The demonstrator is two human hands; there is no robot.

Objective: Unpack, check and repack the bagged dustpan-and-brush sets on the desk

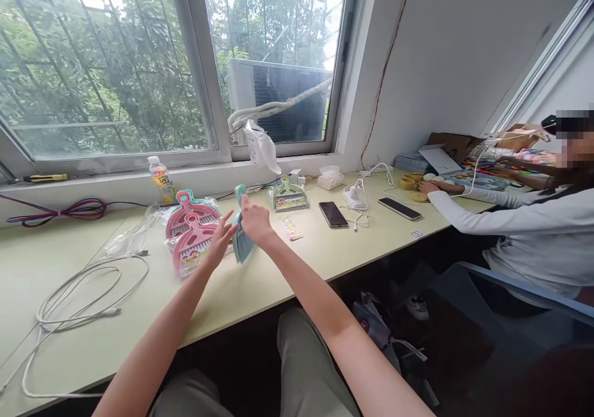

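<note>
A small teal dustpan-and-brush set (242, 247) stands tilted on its edge above the table, its handle pointing up. My right hand (256, 220) is closed around it near the handle. On its left side my left hand (221, 242) is open, fingers apart, close to the set; whether the fingertips touch it I cannot tell. Just left of that hand lie a pink dustpan-and-brush set (195, 240) with a printed label and, behind it, another pink set (185, 202) with a teal rim on its handle, both in clear wrapping. A small printed card (291, 228) lies to the right.
A green dustpan set (288, 194) stands near the sill, right of a drink bottle (162, 180). Two phones (333, 214) and a white power strip (355, 195) lie rightward. A looped white cable (78, 293) covers the left. A co-worker's hands (429, 187) are by tape rolls (408, 182).
</note>
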